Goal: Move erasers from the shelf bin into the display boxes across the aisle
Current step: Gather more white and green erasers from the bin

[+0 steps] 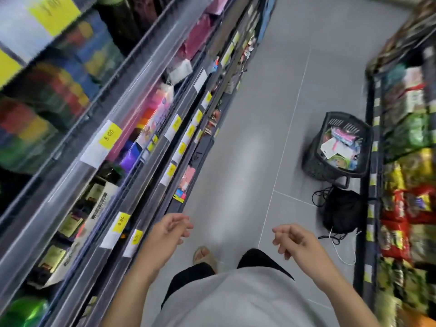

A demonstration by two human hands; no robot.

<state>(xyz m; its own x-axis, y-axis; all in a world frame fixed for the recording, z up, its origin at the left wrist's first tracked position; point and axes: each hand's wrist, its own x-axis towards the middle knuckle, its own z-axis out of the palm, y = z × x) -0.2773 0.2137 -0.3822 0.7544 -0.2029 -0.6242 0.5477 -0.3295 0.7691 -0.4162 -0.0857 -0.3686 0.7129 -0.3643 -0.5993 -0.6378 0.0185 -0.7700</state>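
Two hands hang in front of the body with nothing in them: the left hand (pixel 171 228) at about 7 o'clock of the view, the right hand (pixel 291 239) at about 5 o'clock, well apart from each other, fingers loosely curled and not pinching anything. No eraser can be made out; the picture is smeared by the head's motion, so the shelf bin and the display boxes probably sit somewhere on the racks, but I cannot tell which ones.

By my judgement the step in hand is the walk between the two sides of the aisle with free hands. To do it well, the head should settle on the wanted shelf before reaching, and the hand nearest to that shelf should go first.

The left shelving (pixel 132 147) runs from 8 o'clock to 12 o'clock, its price-tag rails jutting toward the aisle. The right shelving (pixel 401 175) closes the 3 o'clock side. The grey floor (pixel 254 128) between them is open toward 12 o'clock. At 3 o'clock a black basket (pixel 339 147) stands just beside the right rack, and a black bag (pixel 342 211) with loose cords lies near it; feet could catch there.
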